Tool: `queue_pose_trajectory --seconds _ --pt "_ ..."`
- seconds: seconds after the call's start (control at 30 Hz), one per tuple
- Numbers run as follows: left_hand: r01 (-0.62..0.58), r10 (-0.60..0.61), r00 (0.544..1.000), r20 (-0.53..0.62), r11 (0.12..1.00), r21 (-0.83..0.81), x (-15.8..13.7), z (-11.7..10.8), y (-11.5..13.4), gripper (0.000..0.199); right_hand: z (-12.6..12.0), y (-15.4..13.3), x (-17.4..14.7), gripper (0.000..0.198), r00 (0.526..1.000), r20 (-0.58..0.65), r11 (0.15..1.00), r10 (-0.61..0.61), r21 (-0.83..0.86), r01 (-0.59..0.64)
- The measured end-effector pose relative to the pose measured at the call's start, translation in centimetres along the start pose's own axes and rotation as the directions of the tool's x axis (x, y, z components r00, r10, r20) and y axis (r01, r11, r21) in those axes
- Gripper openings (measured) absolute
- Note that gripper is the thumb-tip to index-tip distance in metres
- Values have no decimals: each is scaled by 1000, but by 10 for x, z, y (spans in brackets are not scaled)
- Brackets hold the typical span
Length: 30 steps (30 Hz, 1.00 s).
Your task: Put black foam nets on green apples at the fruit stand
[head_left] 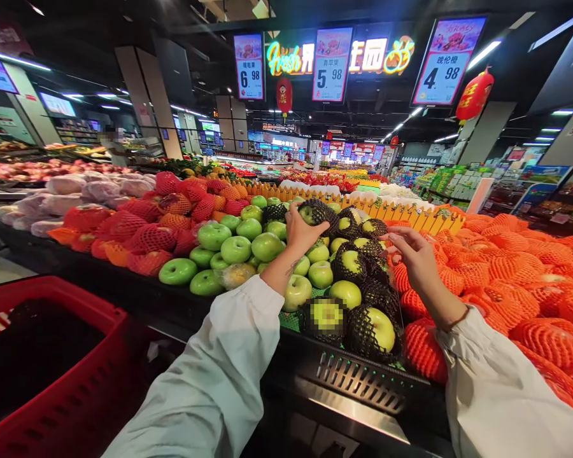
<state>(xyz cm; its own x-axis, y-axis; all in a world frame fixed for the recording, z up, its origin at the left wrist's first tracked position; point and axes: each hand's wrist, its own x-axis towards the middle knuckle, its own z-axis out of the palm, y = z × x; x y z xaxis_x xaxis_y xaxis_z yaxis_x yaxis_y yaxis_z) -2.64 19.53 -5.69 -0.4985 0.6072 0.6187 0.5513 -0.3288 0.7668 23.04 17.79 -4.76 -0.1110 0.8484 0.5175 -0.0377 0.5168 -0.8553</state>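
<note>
My left hand [302, 228] is closed around a green apple in a black foam net [319, 211], its thumb stretched along the near side. My right hand [413, 253] is raised at the right edge of the apple pile, fingers apart and pointing left, with nothing seen in them. Close by its fingertips lie netted apples [373, 228]. Bare green apples [236, 249] fill the middle of the display, left of and below my left hand. Nearer me are more apples in black nets [375, 331], one of them blurred over.
A red shopping basket [119, 318] stands at the lower left. Fruit in red foam nets [153, 222] lies left of the apples, and fruit in orange nets [510, 273] lies to the right. A slotted black edge [363, 381] fronts the display; a small yellow fence [410, 216] runs behind.
</note>
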Motion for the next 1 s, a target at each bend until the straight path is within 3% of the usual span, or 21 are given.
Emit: queue_pose_trajectory --seconds 0.1,0.3,0.53,0.63,0.83,1.0 --pt "32 -50 992 115 988 148 -4 10 -5 86 0 0 0 62 1000 2 1000 0 3 0" --pt "-116 4 954 301 927 357 -3 27 -19 92 -3 2 1 61 1000 12 1000 -14 8 14" --pt "-261 101 888 448 914 311 9 40 -36 83 -2 1 1 63 1000 15 1000 0 6 0" --pt "-274 102 858 504 920 279 13 44 -42 74 -3 2 1 65 1000 12 1000 5 7 -5" --pt "-271 86 841 534 921 279 15 46 -46 81 -2 3 3 63 1000 12 1000 1 12 -1" --pt "-269 39 812 582 911 313 11 46 -41 88 -22 -28 4 58 985 -160 997 -62 45 70"
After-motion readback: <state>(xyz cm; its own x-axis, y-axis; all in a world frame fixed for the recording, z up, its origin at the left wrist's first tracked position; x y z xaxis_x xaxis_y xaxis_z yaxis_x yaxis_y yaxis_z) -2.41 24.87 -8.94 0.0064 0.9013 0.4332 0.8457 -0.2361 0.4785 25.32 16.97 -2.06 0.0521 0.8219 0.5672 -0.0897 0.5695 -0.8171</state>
